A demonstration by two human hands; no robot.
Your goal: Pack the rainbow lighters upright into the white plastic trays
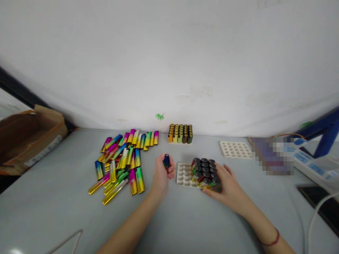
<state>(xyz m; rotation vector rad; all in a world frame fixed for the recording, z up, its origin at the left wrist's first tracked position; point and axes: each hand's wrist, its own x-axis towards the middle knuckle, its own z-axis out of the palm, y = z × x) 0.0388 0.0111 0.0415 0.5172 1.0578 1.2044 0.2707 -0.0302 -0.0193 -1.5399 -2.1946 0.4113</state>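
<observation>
Holds a blue case (166,161) in left hand (162,173) and rests right hand (229,185), spread wide, against dark-topped cases (204,170) in white tray (183,179).

L fingers (172,170) curled, R fingers (222,172) spread, arms (137,218) fwd

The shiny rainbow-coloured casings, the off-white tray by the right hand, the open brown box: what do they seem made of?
The shiny rainbow-coloured casings could be metal or metallic-coated plastic: glossy glints fit both. The off-white tray seems moulded plastic, matte, with regular round hollows. The open brown box is probably cardboard: dull, with a raised flap.
</observation>
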